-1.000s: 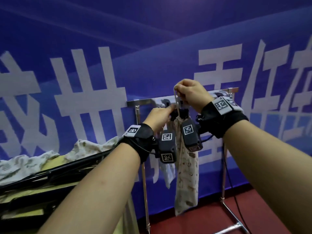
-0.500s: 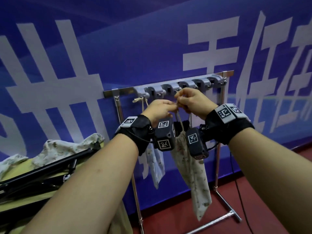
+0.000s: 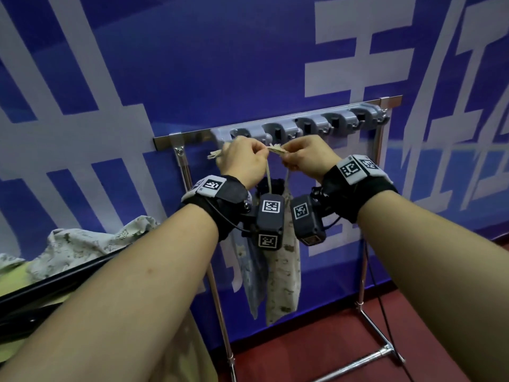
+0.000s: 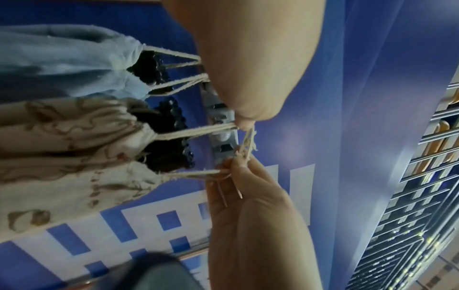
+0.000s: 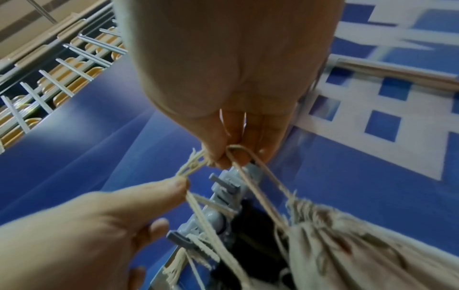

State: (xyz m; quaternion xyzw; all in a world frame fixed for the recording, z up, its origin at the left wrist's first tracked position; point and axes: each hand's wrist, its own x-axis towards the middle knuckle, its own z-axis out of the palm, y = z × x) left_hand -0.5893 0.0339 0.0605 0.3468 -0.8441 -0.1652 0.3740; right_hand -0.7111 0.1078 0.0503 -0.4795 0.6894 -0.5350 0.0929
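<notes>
Pinching the cord (image 3: 276, 149) of a beige bag (image 3: 283, 277) from both sides: L hand (image 3: 242, 161) has thumb & forefinger closed on one strand. R hand (image 3: 305, 157) has its fingertips curled tight on the other, w/ a loop of cord tucked under them in the R wrist view. Short frayed stretch of cord runs taut btwn the two hands, which sit close together, not touching.

Beige bag, printed w/ small brown shapes, hangs straight down below the hands by its strands, mouth gathered. Hands are right in front of a grey hook rail (image 3: 311, 125) fixed along the top bar of a metal rack (image 3: 363, 271). Can't tell whether the cord is over a hook.

Blue bag (image 3: 252, 271) hangs just beside the beige one, on its L. Its strands go up behind the L hand toward the rail.

Bkgd: blue banner (image 3: 220, 64) w/ big white characters. Low L: pale printed cloths (image 3: 88, 241) on a table (image 3: 13, 277), black poles (image 3: 68, 274) lying across in front. Red floor (image 3: 316, 354) under the rack.
</notes>
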